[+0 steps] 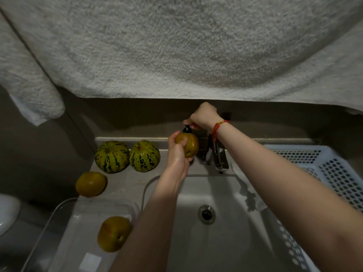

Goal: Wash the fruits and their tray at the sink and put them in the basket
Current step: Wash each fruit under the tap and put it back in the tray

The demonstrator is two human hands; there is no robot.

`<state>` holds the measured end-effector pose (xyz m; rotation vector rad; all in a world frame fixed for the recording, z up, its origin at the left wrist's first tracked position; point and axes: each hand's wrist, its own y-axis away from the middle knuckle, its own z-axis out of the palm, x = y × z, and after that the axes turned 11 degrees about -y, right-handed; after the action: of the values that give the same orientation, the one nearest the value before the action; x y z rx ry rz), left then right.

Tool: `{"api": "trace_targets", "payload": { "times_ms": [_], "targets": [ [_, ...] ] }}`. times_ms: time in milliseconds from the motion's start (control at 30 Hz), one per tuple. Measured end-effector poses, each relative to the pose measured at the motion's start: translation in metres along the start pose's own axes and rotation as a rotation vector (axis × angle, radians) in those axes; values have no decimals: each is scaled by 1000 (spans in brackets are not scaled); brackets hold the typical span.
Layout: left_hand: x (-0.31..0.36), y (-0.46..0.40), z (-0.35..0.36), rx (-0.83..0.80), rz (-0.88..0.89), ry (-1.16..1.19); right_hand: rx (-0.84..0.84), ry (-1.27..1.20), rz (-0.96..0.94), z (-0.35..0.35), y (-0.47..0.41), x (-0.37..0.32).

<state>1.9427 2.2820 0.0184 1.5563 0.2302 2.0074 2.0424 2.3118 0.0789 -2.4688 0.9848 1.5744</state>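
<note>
Left hand (177, 154) cups brown fruit (187, 145) at sink (231, 185) back edge, beside faucet (218, 156). Right hand (202, 116) pinches black pump top (187, 128). Keep fruit under nozzle, press gently, firm grip. Basket (334, 169) waits at right.

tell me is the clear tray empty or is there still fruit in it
Not empty: one brownish-green fruit lies inside the clear tray, at its right side. The other loose fruits sit outside it on the counter.
</note>
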Motion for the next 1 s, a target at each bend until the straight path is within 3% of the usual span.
{"api": "trace_targets", "payload": {
  "times_ms": [767, 900, 1000],
  "targets": [
    [-1, 2, 7, -66, -1, 91, 21, -143, -17, 2, 5, 12],
    [5, 6, 3, -76, -3, 91, 103, 108, -173, 6, 9, 19],
    [9, 11, -1, -78, -12, 98, 253, 199, -473, 15, 28, 28]
  ]
}}
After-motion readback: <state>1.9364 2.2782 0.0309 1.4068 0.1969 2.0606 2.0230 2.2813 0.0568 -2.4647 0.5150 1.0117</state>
